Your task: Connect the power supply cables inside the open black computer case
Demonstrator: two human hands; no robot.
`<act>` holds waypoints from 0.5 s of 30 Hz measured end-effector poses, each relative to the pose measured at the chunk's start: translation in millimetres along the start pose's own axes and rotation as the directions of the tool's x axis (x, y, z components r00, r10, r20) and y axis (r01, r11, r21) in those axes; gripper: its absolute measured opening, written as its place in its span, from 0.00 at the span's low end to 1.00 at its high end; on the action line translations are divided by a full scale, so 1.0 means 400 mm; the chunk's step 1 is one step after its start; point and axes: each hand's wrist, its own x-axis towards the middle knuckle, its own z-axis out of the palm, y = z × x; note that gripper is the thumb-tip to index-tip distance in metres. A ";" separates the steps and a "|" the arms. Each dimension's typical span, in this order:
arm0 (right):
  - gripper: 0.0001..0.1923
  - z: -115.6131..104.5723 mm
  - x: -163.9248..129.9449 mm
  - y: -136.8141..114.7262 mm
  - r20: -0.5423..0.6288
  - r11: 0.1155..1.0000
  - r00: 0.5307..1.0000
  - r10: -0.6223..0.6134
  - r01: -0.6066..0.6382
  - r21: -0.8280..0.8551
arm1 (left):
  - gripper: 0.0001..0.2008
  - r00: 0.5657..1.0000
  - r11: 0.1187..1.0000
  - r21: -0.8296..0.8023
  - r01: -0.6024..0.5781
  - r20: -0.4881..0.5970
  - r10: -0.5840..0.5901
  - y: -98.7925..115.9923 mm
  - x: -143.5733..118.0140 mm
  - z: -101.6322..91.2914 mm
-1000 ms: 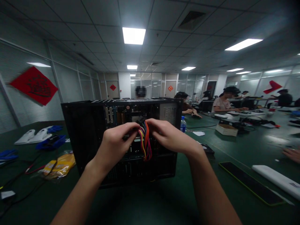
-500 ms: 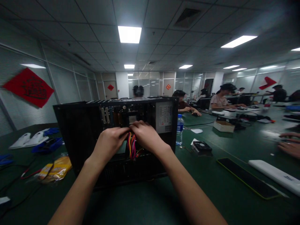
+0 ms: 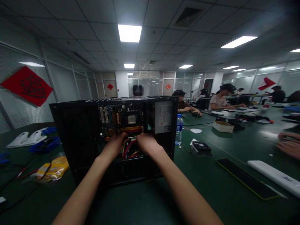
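Note:
An open black computer case (image 3: 77, 131) stands in front of me, its inside facing me. Within it I see the motherboard (image 3: 112, 114), a square silver chip or heatsink (image 3: 131, 119) and orange memory slots (image 3: 131, 129). My left hand (image 3: 117, 140) is at the left end of these slots, fingers curled inward. At their right end, my right hand (image 3: 147, 142) is closed the same way. Both sets of fingertips are mostly hidden, so what they grip cannot be made out. A multicoloured cable bundle (image 3: 127, 148) loops between the hands. The power supply (image 3: 163, 117) fills the upper right corner.
Right of the case stand a water bottle (image 3: 179, 129) and a black drive-like part (image 3: 201, 147). A dark long pad (image 3: 243, 178) and a white keyboard-like bar (image 3: 274, 175) lie farther right. A yellow packet (image 3: 52, 168) lies left. Another person's hand (image 3: 289, 145) rests at the right edge.
Both hands have moved down from in front of the motherboard and apart from each other, uncovering the chip and the orange slots. The cable bundle now bends in a loop between them.

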 end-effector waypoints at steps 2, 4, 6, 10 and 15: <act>0.15 0.018 0.006 0.001 0.010 1.000 1.000 -0.011 0.011 -0.006 | 0.08 1.000 0.999 -0.027 -0.028 0.005 0.029 -0.012 0.004 0.011; 0.15 0.037 0.012 0.003 0.022 1.000 1.000 -0.020 0.020 -0.006 | 0.07 0.999 0.998 -0.049 -0.047 0.015 0.047 -0.017 0.006 0.018; 0.15 0.054 0.019 0.007 0.036 1.000 0.999 -0.025 0.025 -0.007 | 0.07 0.998 0.996 -0.072 -0.051 0.024 0.053 -0.018 0.010 0.023; 0.15 0.076 0.031 0.012 0.058 1.000 0.998 -0.024 0.024 -0.003 | 0.05 0.998 0.989 -0.134 -0.060 0.020 0.064 -0.017 0.022 0.030; 0.15 0.076 0.030 0.010 0.062 0.999 0.997 -0.034 0.033 0.024 | 0.08 0.996 0.997 -0.034 -0.070 0.048 0.072 -0.020 0.028 0.031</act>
